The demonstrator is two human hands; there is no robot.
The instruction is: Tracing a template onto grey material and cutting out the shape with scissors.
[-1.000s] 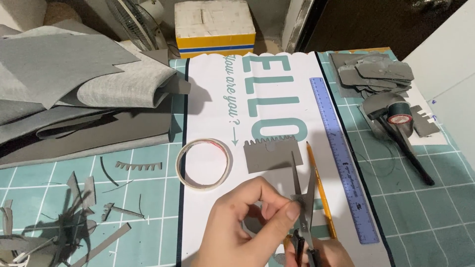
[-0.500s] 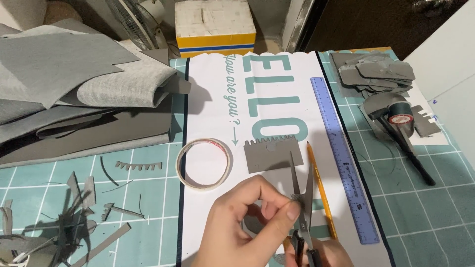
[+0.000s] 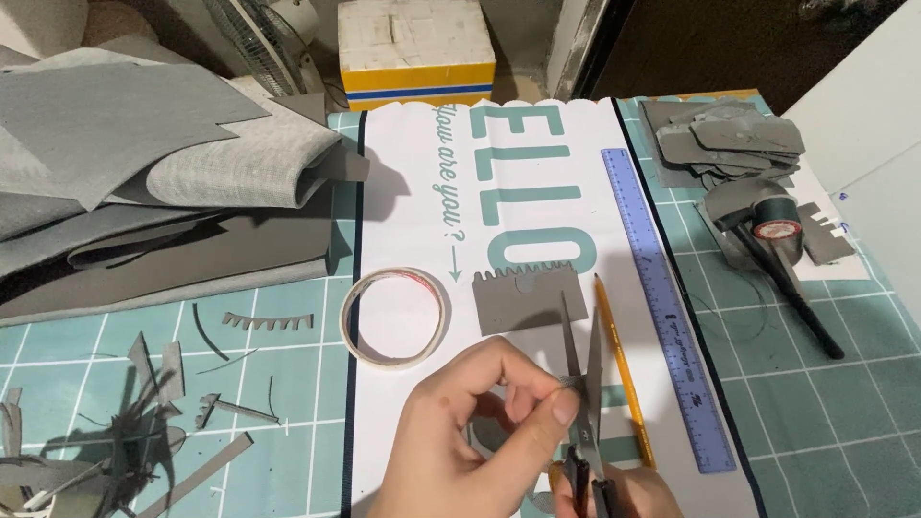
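My left hand [image 3: 475, 432] reaches in from the bottom and pinches a small grey scrap [image 3: 572, 384] between thumb and forefinger. The scrap sits between the slightly parted blades of the scissors [image 3: 581, 360], which point away from me. My right hand [image 3: 628, 491] grips the scissors' dark handles at the bottom edge and is mostly cut off by the frame. Just beyond the blade tips a grey rectangle with a zigzag top edge [image 3: 528, 297] lies flat on the white printed sheet [image 3: 422, 192].
A tape ring [image 3: 395, 317], a yellow pencil [image 3: 624, 374] and a blue ruler [image 3: 667, 297] lie on the sheet. Grey offcuts [image 3: 144, 432] litter the green cutting mat on the left, folded grey fabric [image 3: 144, 173] behind them. Cut grey shapes [image 3: 724, 139] and a black-handled tool [image 3: 787, 278] sit right.
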